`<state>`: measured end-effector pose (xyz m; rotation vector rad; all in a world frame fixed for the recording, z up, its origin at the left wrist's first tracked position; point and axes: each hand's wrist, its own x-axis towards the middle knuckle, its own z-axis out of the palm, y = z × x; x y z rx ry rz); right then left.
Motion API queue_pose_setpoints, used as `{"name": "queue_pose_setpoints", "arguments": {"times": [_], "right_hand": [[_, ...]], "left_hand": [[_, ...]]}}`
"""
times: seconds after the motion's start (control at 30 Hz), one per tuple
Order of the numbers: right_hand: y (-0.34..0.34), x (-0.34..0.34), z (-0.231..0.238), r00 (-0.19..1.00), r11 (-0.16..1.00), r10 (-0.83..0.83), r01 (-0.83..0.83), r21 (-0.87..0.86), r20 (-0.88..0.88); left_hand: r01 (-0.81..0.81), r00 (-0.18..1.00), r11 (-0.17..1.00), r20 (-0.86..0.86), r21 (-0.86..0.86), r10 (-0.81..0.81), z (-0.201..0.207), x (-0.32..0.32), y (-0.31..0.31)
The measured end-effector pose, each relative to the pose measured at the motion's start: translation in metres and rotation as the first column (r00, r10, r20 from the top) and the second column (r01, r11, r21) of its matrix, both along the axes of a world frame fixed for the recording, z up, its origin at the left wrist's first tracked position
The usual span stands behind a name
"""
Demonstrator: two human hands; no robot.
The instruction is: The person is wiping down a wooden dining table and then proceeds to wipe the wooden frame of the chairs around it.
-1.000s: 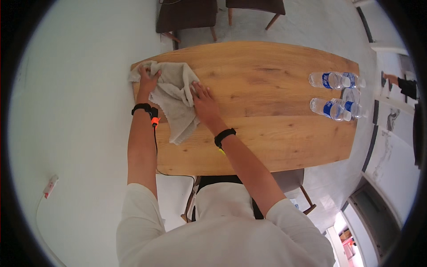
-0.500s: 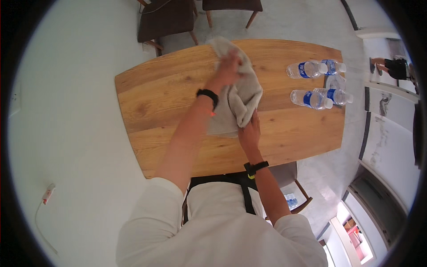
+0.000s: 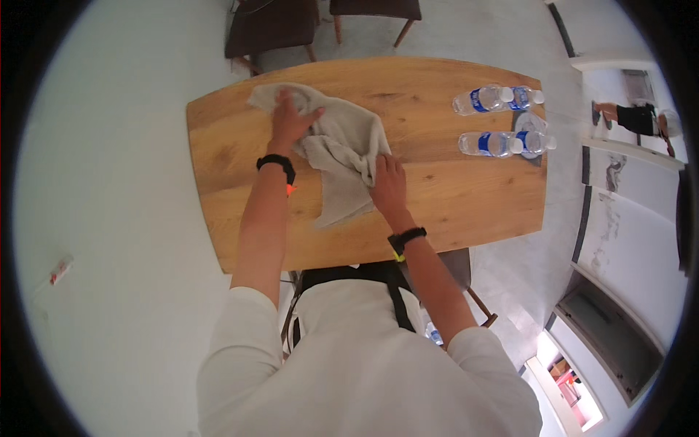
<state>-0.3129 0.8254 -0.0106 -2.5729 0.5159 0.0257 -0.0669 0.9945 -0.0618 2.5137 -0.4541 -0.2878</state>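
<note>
A crumpled grey-beige cloth [image 3: 342,124] lies on the wooden table [image 3: 451,204], partly folded over itself, with one corner spread toward me. My left hand [image 3: 290,122] rests on the cloth's far left part, its thumb stretched away from the fingers. At the cloth's right edge, my right hand [image 3: 389,186] has its fingers bent over the bunched fold. Dark bands circle both wrists.
Several clear water bottles [image 3: 477,100] with blue labels lie on their sides at the table's right, near a grey piece [image 3: 537,153] at its edge. Dark chairs [image 3: 273,29] stand beyond the table. Another person [image 3: 637,120] is at the far right.
My left hand has moved left, drawing the cloth's far part out that way. My right hand has shifted slightly left and farther from me, its fingers now over the fold.
</note>
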Motion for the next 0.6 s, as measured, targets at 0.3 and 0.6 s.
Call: {"name": "queue_pose_setpoints", "arguments": {"times": [0.3, 0.6], "right_hand": [[0.101, -0.018, 0.015, 0.599, 0.589, 0.795, -0.8, -0.114, -0.098], [0.138, -0.049, 0.001, 0.182, 0.199, 0.979, -0.943, 0.265, -0.087]], "left_hand": [[-0.468, 0.874, 0.834, 0.012, 0.291, 0.486, 0.0, -0.212, 0.228], [-0.63, 0.675, 0.682, -0.174, 0.371, 0.717, 0.022, -0.329, 0.238]]}}
